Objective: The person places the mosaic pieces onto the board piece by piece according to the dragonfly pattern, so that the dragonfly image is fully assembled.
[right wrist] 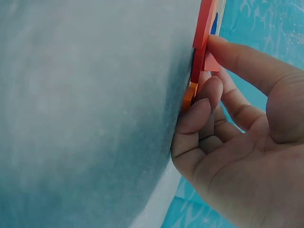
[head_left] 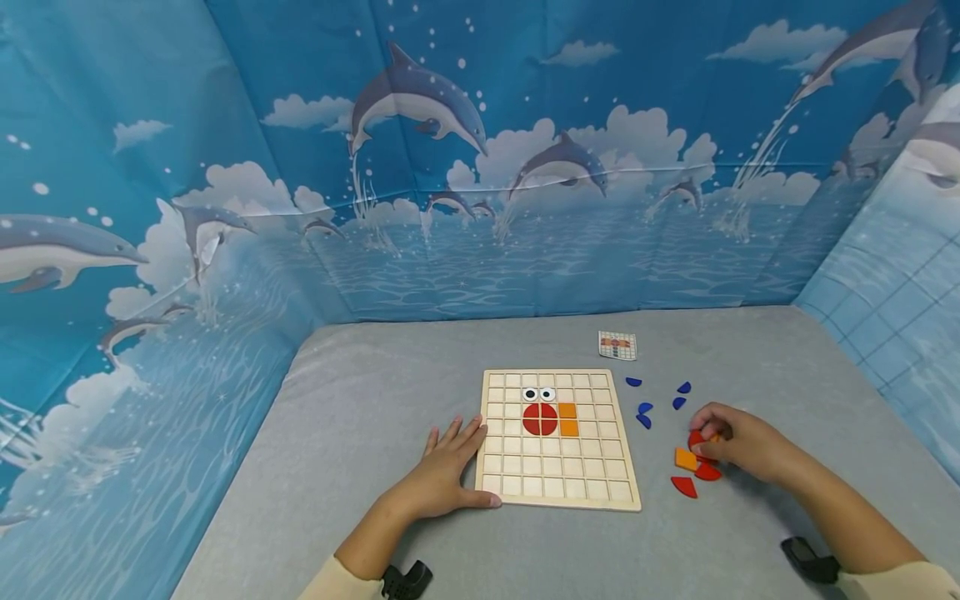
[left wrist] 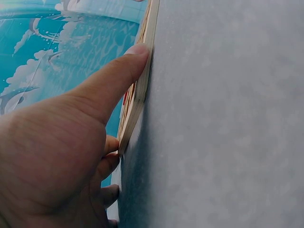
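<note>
1. To the right of the wooden grid board (head_left: 562, 467), on the grey cloth (head_left: 360, 400), the right hand (head_left: 746, 446) pinches a red piece (head_left: 695, 437) between thumb and fingers.
2. Just beside that grip lie an orange square (head_left: 686, 459) and a red wedge (head_left: 684, 487); blue pieces (head_left: 633, 382) lie nearer the board's far right side.
3. The red piece looks thin, rigid and light, probably painted wood; fingertips alone should carry it, and it seems unlikely to bend or break.
4. Its flat face may be slippery, so the side edges look the safer hold; closely crowded pieces could drag along with it.
5. At the board's near left corner, the left hand (head_left: 442, 479) has its fingers spread along the side, thumb on the near edge. The board seems stiff yet light enough to slide, so bracing that corner suits it.
</note>
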A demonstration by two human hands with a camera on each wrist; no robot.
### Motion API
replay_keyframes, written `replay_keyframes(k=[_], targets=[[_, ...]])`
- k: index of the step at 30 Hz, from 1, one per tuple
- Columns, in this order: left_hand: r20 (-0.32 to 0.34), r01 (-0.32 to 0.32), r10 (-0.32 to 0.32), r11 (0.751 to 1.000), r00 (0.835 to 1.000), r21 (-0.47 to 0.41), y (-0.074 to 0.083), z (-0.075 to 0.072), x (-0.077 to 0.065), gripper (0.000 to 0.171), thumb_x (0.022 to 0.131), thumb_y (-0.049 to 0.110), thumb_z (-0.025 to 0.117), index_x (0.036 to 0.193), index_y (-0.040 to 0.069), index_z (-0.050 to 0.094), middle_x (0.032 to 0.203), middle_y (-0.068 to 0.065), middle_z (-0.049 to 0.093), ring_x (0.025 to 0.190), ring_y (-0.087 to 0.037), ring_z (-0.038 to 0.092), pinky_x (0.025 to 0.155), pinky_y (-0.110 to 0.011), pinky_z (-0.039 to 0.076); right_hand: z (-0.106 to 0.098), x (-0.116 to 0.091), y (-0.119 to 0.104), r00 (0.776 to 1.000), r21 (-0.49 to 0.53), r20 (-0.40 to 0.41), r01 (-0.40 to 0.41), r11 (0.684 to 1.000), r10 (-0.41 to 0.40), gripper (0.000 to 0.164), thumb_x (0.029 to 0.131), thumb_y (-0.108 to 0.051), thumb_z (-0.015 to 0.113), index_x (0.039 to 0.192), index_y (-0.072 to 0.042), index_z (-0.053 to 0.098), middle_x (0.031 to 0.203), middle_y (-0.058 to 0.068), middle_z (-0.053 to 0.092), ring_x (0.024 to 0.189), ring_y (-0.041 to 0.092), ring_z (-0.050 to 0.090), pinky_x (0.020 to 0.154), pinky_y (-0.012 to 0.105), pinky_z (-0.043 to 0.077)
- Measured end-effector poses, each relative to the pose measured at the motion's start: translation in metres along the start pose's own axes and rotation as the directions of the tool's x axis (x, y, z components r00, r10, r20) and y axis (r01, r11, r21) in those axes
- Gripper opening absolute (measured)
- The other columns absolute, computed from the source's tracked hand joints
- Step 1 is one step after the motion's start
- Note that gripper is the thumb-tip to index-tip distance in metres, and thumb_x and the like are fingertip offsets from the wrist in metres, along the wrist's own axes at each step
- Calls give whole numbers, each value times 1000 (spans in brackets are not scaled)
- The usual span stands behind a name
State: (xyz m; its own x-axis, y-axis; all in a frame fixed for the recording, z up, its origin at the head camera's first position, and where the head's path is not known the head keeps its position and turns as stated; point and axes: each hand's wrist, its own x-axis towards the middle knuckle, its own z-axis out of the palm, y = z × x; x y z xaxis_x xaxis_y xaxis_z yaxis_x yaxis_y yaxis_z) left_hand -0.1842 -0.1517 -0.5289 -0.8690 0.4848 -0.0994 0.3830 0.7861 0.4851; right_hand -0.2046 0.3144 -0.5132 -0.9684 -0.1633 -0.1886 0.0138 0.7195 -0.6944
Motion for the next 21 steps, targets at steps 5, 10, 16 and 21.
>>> replay_keyframes(k=[5,10,16,21], targets=[[-2,-5,5,1000,1000,0,0,0,0,110,79,64,77,163,16,23,172,1,14,160,-32,4,124,-65,1,0,-2,-1,999,-3,-33,-3,1000,3,21,93,-14,71,108,-4,62,90,7,61,80,21,56,63,27,51],[-3,-6,7,1000,1000,3,-2,1,0,111,79,65,76,163,17,23,172,1,14,160,-32,4,124,-65,1,-1,-4,-6,998,0,-67,-5,1000,5,30,97,-21,68,121,-3,63,93,7,63,81,20,57,62,27,51],[-6,-6,6,1000,1000,1,-3,2,0,111,78,66,76,163,17,23,172,2,14,160,-31,5,124,-65,1,3,-7,-22,997,34,-74,5,999,-2,37,100,-25,63,132,-6,65,108,12,67,84,21,59,64,29,54],[-5,-7,7,1000,1000,3,-2,2,0,111,78,67,76,163,17,23,172,2,14,160,-32,5,124,-65,2,8,-10,-37,996,42,-84,19,999,-16,35,99,-29,66,125,-7,68,114,13,70,90,22,61,67,29,55]])
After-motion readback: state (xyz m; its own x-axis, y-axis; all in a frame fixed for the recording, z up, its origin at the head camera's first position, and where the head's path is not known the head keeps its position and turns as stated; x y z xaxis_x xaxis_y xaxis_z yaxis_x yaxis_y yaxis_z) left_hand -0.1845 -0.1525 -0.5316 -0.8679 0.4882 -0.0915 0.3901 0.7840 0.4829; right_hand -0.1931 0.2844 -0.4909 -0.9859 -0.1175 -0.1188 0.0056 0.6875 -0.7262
